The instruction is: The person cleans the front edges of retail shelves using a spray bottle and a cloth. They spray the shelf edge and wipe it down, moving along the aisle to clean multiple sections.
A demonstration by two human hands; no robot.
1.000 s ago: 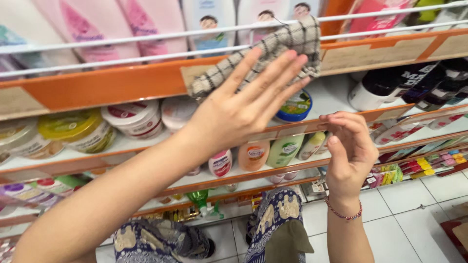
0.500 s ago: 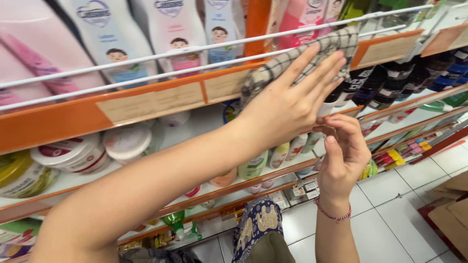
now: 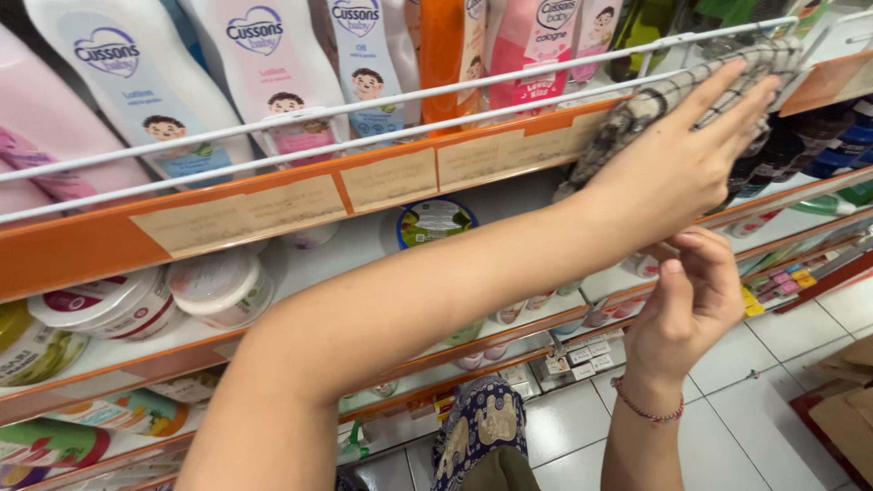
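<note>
— Shop shelving (image 3: 227,232), orange front edge, white wire rail; bottles above, tubs below.

— Hands?

— Left hand (image 3: 673,168) flat, fingers spread, pressing a checked cloth (image 3: 655,100) against the shelf edge, apparently wiping. Right hand (image 3: 691,300) beneath, fingers loosely curled; anything held is hidden. Cloth's far end cut off.

cloth (image 3: 673,95) partly hidden under hand (image 3: 673,173).

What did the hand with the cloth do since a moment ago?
The left hand slid the checked cloth rightward along the orange shelf edge, past more bottles. It kept pressing the cloth flat. The right hand stayed just below, holding nothing visible.
</note>
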